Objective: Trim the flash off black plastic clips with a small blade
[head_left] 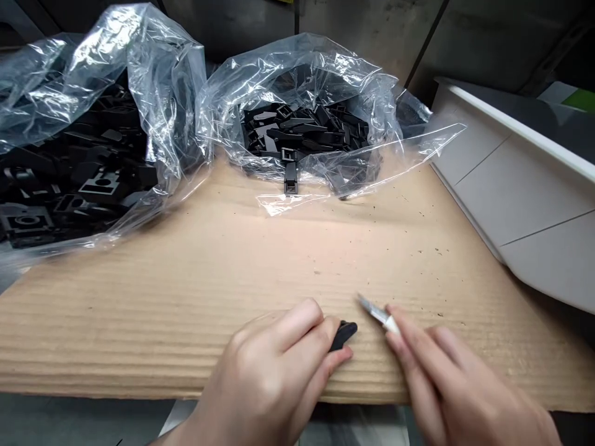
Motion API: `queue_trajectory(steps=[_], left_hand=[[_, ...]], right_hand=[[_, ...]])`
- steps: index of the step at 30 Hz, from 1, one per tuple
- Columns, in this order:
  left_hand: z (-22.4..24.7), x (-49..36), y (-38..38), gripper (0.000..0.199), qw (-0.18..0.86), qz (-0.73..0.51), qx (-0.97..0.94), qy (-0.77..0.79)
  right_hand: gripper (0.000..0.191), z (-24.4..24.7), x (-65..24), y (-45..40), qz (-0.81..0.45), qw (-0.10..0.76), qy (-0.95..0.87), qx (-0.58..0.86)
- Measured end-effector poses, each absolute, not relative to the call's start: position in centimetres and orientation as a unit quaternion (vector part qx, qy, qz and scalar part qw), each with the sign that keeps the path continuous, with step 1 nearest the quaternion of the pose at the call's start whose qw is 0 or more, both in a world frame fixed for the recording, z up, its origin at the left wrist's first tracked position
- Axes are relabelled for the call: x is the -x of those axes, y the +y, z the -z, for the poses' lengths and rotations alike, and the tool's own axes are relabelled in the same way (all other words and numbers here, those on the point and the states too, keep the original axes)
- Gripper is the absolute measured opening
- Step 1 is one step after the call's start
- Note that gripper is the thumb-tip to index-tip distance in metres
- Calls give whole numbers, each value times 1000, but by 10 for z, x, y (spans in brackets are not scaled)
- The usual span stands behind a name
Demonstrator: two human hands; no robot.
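Note:
Near the front edge of the cardboard, my left hand [279, 359] is closed round a small black plastic part [344, 335], whose end sticks out past the fingertips. To the right, my right hand [455, 378] grips a craft knife [375, 311] with a pale handle, between thumb and fingers. Its thin metal blade points up and to the left, a short way from the black part and not touching it. Most of the part and of the knife's handle is hidden in the fingers.
Corrugated cardboard [223, 272] covers the work surface, with small dark scraps at its right. Behind, a clear plastic bag [316, 56] holds many black parts. Another such bag [171, 99] stands at left. A white bin [525, 179] is at right.

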State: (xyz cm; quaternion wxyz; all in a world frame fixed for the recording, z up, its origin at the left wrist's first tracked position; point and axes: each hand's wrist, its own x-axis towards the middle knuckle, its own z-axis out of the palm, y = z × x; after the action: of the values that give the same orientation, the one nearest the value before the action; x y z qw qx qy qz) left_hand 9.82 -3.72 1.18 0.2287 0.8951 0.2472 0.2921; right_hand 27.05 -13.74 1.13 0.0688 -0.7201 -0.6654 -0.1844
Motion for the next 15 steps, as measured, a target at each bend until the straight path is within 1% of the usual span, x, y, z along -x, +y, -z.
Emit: queue_trajectory(steps=[2,3,6,8,12,15], left_hand=[[-13,-98,-37,17,226,-293,-896,247],[-14,-98,-37,17,228,-292,-895,249],[-15,-98,-37,17,236,-283,-893,257],[-15,-98,-37,17,235,-278,-894,261],[-15,-98,-38,15,233,-276,-893,267],[-12,-97,-40,15,234,-282,-891,269]], right_hand=[[36,-10,-277,-136,220,68,-673,703],[36,-10,-279,-136,215,80,-685,691],[36,-6,-280,-143,153,127,-689,697],[35,-5,-279,-147,137,152,-672,712],[34,-10,-273,-137,144,184,-694,681],[35,-19,-263,-116,93,189,-681,701]])
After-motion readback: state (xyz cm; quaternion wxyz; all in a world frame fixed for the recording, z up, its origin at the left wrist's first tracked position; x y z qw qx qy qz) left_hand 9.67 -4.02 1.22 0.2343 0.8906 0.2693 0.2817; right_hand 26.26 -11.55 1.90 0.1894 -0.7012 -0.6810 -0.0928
